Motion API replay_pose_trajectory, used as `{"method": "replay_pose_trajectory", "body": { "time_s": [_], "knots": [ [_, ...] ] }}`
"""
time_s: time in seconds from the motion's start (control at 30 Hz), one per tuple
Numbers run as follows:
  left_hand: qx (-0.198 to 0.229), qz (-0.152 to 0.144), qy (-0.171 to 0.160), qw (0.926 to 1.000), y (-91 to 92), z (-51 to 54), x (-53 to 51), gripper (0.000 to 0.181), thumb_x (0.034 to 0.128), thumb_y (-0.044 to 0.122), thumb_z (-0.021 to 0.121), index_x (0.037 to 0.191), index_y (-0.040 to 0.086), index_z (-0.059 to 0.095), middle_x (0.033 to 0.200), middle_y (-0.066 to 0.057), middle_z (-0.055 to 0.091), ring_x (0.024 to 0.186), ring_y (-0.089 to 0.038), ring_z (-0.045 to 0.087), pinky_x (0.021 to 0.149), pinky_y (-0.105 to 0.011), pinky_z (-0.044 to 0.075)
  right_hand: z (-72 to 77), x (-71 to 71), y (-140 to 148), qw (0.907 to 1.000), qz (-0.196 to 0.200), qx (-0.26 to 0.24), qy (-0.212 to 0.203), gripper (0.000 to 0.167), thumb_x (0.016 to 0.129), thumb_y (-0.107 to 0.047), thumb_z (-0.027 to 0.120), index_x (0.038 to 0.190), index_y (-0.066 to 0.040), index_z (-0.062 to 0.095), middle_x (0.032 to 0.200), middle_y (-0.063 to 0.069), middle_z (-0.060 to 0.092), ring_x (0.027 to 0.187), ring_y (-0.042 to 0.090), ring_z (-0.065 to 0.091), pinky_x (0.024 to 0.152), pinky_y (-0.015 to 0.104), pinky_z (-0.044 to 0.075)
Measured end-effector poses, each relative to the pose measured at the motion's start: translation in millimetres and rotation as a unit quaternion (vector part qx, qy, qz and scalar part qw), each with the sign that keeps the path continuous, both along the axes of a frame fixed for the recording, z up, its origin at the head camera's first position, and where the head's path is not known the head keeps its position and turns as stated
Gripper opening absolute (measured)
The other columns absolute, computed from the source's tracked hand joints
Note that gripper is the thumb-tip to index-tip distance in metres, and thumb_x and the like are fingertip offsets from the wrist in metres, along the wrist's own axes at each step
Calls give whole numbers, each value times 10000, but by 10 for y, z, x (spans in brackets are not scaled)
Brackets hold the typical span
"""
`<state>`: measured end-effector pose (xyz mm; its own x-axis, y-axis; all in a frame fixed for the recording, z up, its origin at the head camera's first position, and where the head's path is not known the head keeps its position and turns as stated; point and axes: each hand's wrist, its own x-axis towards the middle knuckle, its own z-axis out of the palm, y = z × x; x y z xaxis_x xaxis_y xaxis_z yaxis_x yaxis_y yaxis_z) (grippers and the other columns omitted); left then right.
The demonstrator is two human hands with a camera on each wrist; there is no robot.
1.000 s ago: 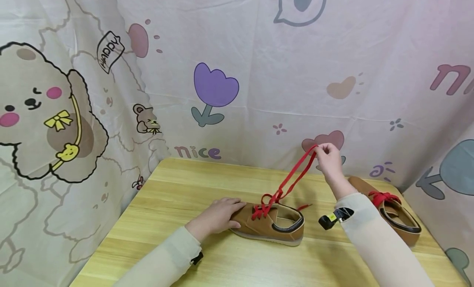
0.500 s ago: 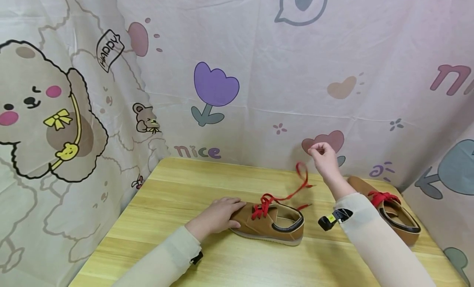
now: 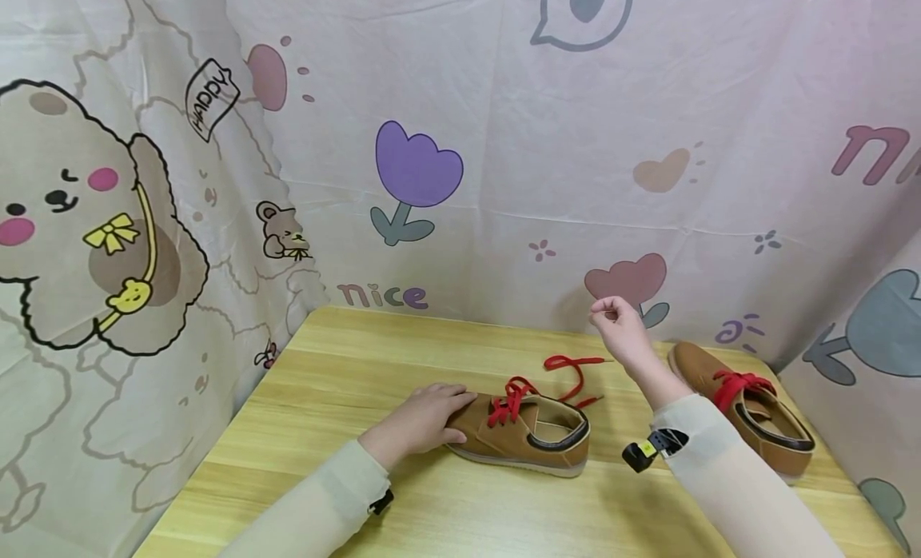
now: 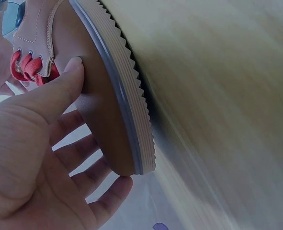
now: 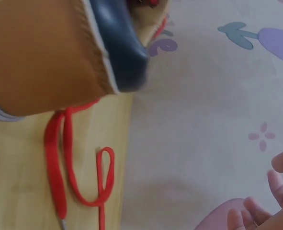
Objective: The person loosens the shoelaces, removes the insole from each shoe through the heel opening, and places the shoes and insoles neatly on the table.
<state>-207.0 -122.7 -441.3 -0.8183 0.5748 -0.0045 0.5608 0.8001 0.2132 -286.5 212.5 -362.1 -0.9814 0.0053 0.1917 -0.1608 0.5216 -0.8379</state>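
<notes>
A brown shoe with a dark collar lies sole down on the table in the head view, toe to the left. My left hand holds its toe, thumb on the near side and fingers round the far side in the left wrist view. The red lace crosses the eyelets; its loose ends trail on the wood behind the shoe. My right hand hovers above and beyond the shoe, fingers loosely bent, nothing visible in it. In the right wrist view its thumb stands apart from the fingers.
A second brown shoe with red laces knotted on top stands at the right, partly behind my right forearm. Printed cloth hangs behind the wooden table and along both sides.
My right hand has let go of the red lace it held stretched up. The lace has dropped onto the table, and that hand has sunk slightly. The left hand has stayed on the toe.
</notes>
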Motion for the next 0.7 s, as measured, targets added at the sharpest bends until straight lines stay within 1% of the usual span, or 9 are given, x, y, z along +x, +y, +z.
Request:
{"method": "replay_pose_trajectory", "body": {
  "time_s": [0.1, 0.2, 0.3, 0.4, 0.53, 0.7],
  "knots": [
    [26, 7, -14, 10000, -1, 1, 2, 674, 912, 424, 709, 1488, 143, 500, 1501, -98, 491, 1364, -328, 460, 1085, -540, 389, -25, 51, -8, 9998, 101, 118, -105, 254, 1004, -149, 521, 1177, 36, 532, 1175, 207, 517, 1055, 301, 497, 854, 390, 417],
    [39, 16, -20, 10000, -4, -4, -2, 676, 912, 427, 709, 1490, 147, 497, 1502, -96, 489, 1365, -328, 458, 1085, -542, 387, -46, 101, -21, 9996, 162, 165, -188, 257, 997, -164, 529, 1180, 16, 535, 1248, 230, 493, 1142, 337, 481, 927, 443, 403],
    [41, 11, -20, 10000, -5, -13, -10, 680, 911, 431, 709, 1492, 152, 494, 1505, -92, 487, 1368, -327, 455, 1087, -543, 384, -61, 155, -42, 9994, 250, 209, -129, 253, 985, -158, 544, 1169, 16, 549, 1292, 252, 482, 1217, 370, 451, 1008, 495, 365],
    [51, 1, -12, 10000, -9, -22, -17, 683, 910, 432, 709, 1494, 152, 492, 1505, -93, 486, 1367, -327, 455, 1087, -546, 385, -76, 216, -69, 9984, 381, 405, 38, 229, 982, -150, 561, 1136, 19, 578, 1324, 274, 482, 1258, 410, 429, 1060, 546, 335],
    [36, -1, 20, 10000, -14, -36, -27, 686, 911, 436, 708, 1495, 151, 490, 1505, -93, 486, 1365, -327, 458, 1087, -545, 385, -113, 294, -91, 9950, 602, 769, 206, 185, 984, -152, 581, 1094, -6, 616, 1331, 274, 507, 1273, 440, 441, 1046, 590, 359],
    [25, -14, 5, 10000, -14, -46, -28, 688, 913, 435, 706, 1498, 150, 485, 1509, -99, 481, 1367, -333, 455, 1089, -550, 381, -189, 362, -90, 9911, 855, 952, 371, 140, 984, -123, 603, 1060, -11, 640, 1270, 262, 542, 1254, 435, 465, 993, 587, 426]
  ]
}}
